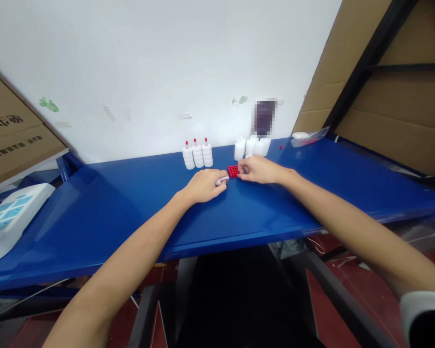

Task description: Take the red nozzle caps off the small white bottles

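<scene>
My left hand (207,185) is closed around a small white nozzle piece (222,180) that points right, just above the blue table (130,203). My right hand (259,169) has its fingers bent together at the right edge of a block of small red caps (233,171); what its fingertips pinch, if anything, is too small to tell. Behind my left hand stand several white bottles with red-tipped nozzles (197,155). White bottles without red tips (240,149) stand behind my right hand, partly hidden by it.
A lone red cap (281,147) and a clear plastic bag (311,138) lie at the back right. A white device with blue panels (16,217) sits at the far left. Cardboard (10,130) leans on the left, and a white wall (148,72) rises behind the table.
</scene>
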`<action>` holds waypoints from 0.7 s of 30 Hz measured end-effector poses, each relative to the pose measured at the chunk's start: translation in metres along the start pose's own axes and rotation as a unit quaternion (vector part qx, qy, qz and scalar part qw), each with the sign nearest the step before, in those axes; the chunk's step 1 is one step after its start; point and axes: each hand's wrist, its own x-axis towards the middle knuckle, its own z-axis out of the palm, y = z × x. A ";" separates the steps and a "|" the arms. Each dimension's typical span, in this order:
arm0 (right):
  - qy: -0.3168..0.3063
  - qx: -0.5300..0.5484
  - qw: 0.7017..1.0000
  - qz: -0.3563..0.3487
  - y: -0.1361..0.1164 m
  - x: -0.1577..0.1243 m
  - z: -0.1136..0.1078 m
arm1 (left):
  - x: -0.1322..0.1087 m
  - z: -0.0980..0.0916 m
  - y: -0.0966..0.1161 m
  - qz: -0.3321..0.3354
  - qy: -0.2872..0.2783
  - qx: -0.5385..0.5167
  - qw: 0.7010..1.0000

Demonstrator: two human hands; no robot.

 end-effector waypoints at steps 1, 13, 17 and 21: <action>0.001 -0.003 1.000 -0.005 0.000 0.000 0.000 | 0.000 0.000 0.000 -0.001 -0.001 0.000 1.000; -0.010 -0.006 1.000 -0.017 -0.001 -0.001 -0.005 | 0.000 -0.001 0.001 -0.006 -0.006 0.003 1.000; -0.017 -0.014 1.000 -0.008 -0.002 -0.001 -0.006 | 0.000 -0.001 0.001 -0.005 -0.004 0.005 1.000; -0.021 -0.015 1.000 -0.010 -0.003 -0.002 -0.007 | 0.000 -0.001 0.002 -0.006 -0.006 0.002 1.000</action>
